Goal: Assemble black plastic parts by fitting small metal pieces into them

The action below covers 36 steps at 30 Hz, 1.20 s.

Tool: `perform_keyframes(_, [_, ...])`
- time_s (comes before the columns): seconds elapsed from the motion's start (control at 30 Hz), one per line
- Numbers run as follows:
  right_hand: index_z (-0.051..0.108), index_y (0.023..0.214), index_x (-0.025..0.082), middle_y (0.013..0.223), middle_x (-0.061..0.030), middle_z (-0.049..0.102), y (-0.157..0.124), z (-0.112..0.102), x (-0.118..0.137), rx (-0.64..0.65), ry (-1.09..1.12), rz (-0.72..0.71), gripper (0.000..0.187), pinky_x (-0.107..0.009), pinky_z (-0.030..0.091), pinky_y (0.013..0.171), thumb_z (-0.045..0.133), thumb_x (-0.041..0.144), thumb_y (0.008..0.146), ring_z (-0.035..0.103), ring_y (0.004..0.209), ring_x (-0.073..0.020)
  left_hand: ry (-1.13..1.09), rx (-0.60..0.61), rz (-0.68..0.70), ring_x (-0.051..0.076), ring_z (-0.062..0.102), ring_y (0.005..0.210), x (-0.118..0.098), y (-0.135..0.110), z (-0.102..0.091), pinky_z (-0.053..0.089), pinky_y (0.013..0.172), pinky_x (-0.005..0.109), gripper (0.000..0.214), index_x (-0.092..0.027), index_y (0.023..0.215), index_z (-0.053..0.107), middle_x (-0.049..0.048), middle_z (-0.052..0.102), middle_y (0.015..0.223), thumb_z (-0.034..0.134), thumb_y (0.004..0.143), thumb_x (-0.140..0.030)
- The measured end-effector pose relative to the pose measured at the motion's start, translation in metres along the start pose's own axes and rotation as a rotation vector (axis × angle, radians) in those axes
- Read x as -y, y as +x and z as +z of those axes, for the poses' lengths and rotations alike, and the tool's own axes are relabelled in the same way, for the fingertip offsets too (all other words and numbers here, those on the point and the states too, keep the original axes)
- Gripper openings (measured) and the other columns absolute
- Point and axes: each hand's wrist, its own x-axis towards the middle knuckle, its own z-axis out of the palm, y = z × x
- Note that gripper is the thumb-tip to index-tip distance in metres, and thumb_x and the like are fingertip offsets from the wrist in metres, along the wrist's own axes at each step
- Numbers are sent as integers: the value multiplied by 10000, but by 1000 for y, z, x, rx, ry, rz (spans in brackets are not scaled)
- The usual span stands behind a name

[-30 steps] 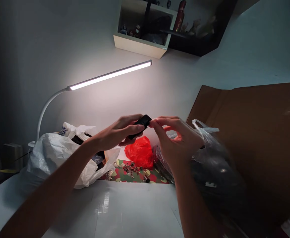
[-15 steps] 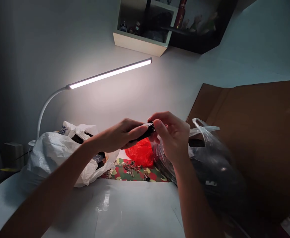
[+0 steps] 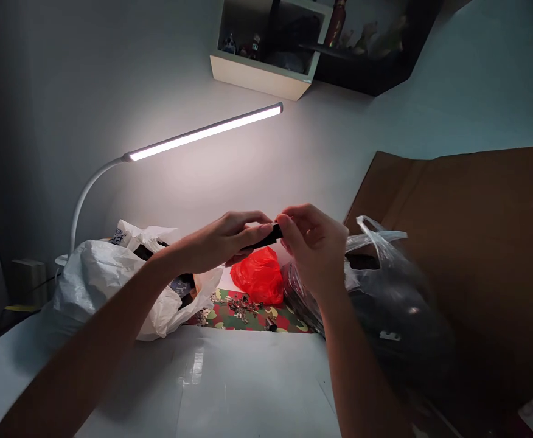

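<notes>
While left hand (image 3: 223,241) grips it, black object (image 3: 269,237) meets right hand (image 3: 314,243).

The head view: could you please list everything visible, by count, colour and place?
black piece: one, black, centre
metal bits: many, silvery, on mat
tube: one, dark, on mat
mat: one, multicoloured, centre
red bag: one, red, centre
white bag: one, white, left
clear bag: one, transparent, right
lamp: one, white, back left
cardboard: one, brown, right
shelves: two, white and black, above
figures: several, mixed, on shelves
table: one, white, front
left hand: one, bare, holding black piece
right hand: one, bare, at its end
</notes>
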Motion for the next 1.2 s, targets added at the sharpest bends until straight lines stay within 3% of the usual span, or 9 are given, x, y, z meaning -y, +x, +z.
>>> perform_keyframes(0.1, [723, 874, 233, 633, 51, 606, 0, 1, -3, 41, 9, 9, 243, -228, 392, 455, 777, 453, 960, 497, 507, -81, -35, -60, 29, 95, 436, 566, 3, 4, 5, 362, 541, 240, 464, -189, 1017, 623, -48, 488, 651, 580, 1023, -651])
perform_keyframes(0.23, [756, 999, 245, 693, 35, 616, -2, 2, -5, 125, 133, 22, 269, -226, 401, 454, 659, 490, 1048, 516, 533, -86, -38, -132, 65, 75, 328, 598, 6, 7, 11, 285, 558, 238, 383, -188, 971, 595, -56, 462, 713, 604, 1035, -566])
perform_keyframes(0.33, [782, 1074, 250, 690, 27, 593, -2, 2, -4, 164, 200, 5, 311, -239, 442, 476, 582, 488, 1091, 538, 561, -101, 0, -172, 97, 83, 333, 644, 5, 8, 12, 296, 596, 252, 357, -175, 924, 610, -40, 469, 749, 591, 1050, -508])
perform_keyframes(0.5, [793, 1173, 263, 670, 45, 576, -2, 0, -1, 198, 211, -23, 215, -258, 465, 511, 627, 360, 1078, 529, 544, -97, -64, -162, 118, 81, 325, 623, 3, 9, 10, 281, 577, 254, 348, -176, 864, 583, -49, 425, 712, 563, 1062, -462])
perform_keyframes(0.8, [813, 1128, 253, 704, 29, 641, -3, 0, 4, 197, 218, -46, 186, -245, 471, 497, 642, 275, 1057, 536, 529, -81, -35, -202, 160, 68, 305, 581, 8, 9, 8, 250, 542, 250, 354, -155, 821, 626, -56, 405, 644, 613, 1037, -435])
perform_keyframes(1.2, [815, 1017, 256, 690, 17, 658, -2, -1, 2, 180, 178, -44, 166, -220, 465, 466, 654, 267, 1052, 578, 568, -95, -23, -120, 109, 78, 313, 609, 3, 6, 8, 251, 553, 256, 382, -159, 853, 655, -42, 404, 682, 647, 1012, -507])
